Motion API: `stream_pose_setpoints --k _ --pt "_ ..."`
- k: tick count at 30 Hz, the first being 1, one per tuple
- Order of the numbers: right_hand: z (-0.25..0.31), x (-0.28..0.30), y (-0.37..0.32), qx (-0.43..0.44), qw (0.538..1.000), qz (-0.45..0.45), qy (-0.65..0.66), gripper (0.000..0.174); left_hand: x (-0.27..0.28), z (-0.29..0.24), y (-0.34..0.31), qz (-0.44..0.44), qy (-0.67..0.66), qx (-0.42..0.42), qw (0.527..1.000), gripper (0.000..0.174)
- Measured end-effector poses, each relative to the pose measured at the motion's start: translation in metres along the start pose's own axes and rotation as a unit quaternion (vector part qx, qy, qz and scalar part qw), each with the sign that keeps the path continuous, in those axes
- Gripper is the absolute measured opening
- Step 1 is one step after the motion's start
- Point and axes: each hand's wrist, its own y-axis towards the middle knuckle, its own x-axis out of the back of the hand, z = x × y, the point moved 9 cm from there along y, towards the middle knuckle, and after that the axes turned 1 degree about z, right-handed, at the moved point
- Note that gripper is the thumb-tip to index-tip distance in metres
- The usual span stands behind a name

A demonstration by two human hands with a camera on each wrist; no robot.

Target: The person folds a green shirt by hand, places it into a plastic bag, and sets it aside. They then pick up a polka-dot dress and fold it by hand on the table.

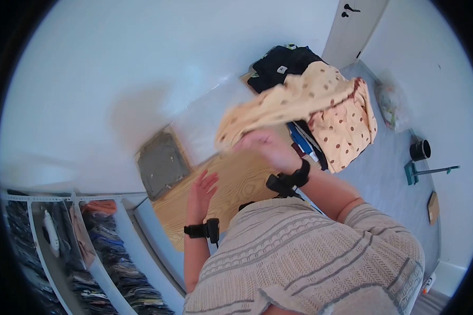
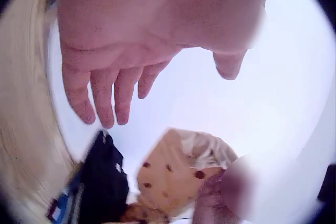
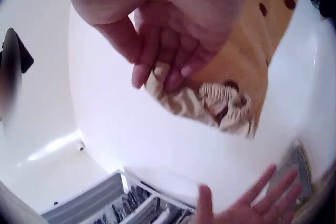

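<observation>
Pinching the gathered edge (image 3: pixel 226 100) of a cream cloth with brown spots (image 1: pixel 310 100), the thumb and fingers (image 3: pixel 149 45) of the right hand (image 1: pixel 268 147) are bent together on the fabric. The spotted cloth extends from this grip away from the body and to the right; its near left end is blurred in the head view. The left hand (image 1: pixel 201 191) is raised with palm exposed and fingers (image 2: pixel 105 98) extended, slightly parted, touching nothing; open air separates it from the cloth. Below both hands lies the wooden table (image 1: pixel 236 181), its grain visible between them and its near edge close to the knitted top (image 1: pixel 305 241). At the left end, a grey panel (image 1: pixel 165 163) lies near the wall. At the far right end, a black garment (image 1: pixel 284 63) and folded clothes (image 1: pixel 300 140) lie beside and under the outline of the cloth; whether the cloth rests on them or hangs above cannot be told. Beyond that end, floor (image 1: pixel 378 157) extends towards a plastic bag (image 1: pixel 393 107) and a black bin (image 1: pixel 420 150). Shelving with packed garments (image 1: pixel 44 241) stands at the left.
</observation>
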Motion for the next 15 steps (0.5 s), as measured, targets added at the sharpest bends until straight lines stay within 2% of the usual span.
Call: stream_pose_setpoints --k 1,2,3,4,5,7,8,10,12,14,15 --pt "-0.009 -0.026 -0.003 -0.023 0.996 0.084 -0.006 0.019 -0.036 -0.016 -0.003 0.072 -0.147 0.037 0.986 0.048" --pt "-0.018 -0.051 -0.011 -0.045 0.985 0.166 -0.012 0.022 -0.062 -0.027 -0.006 0.142 -0.289 0.074 0.944 0.047" --pt "-0.039 -0.069 -0.022 -0.070 0.966 0.219 -0.116 0.023 -0.059 -0.020 0.000 0.144 -0.287 0.077 0.944 0.047" --pt "-0.060 -0.082 -0.034 -0.095 0.934 0.268 -0.217 0.025 -0.054 -0.005 0.007 0.144 -0.185 0.085 0.968 0.045" --pt "-0.068 -0.084 -0.043 -0.097 0.935 0.264 -0.217 0.025 -0.047 0.008 0.014 0.144 -0.081 0.092 0.982 0.043" --pt "-0.080 -0.096 -0.071 -0.091 0.889 0.351 -0.279 0.031 -0.050 0.022 0.013 0.120 -0.039 0.118 0.985 0.037" --pt "-0.080 -0.085 -0.076 -0.092 0.887 0.344 -0.294 0.033 -0.037 0.043 0.020 0.100 -0.004 0.125 0.987 0.035" --pt "-0.077 -0.041 -0.074 -0.183 0.884 0.276 -0.330 0.033 -0.023 0.060 0.018 0.081 0.029 0.136 0.987 0.034" --pt "-0.065 0.023 -0.064 -0.149 0.902 0.123 -0.385 0.030 -0.011 0.068 0.009 0.051 0.087 0.153 0.983 0.033" --pt "-0.061 0.096 -0.061 -0.215 0.923 -0.032 -0.318 0.026 0.001 0.069 0.000 0.032 0.075 0.139 0.987 0.031" --pt "-0.052 0.126 -0.055 -0.156 0.954 -0.084 -0.244 0.025 0.008 0.065 -0.004 0.014 0.066 0.121 0.990 0.029"
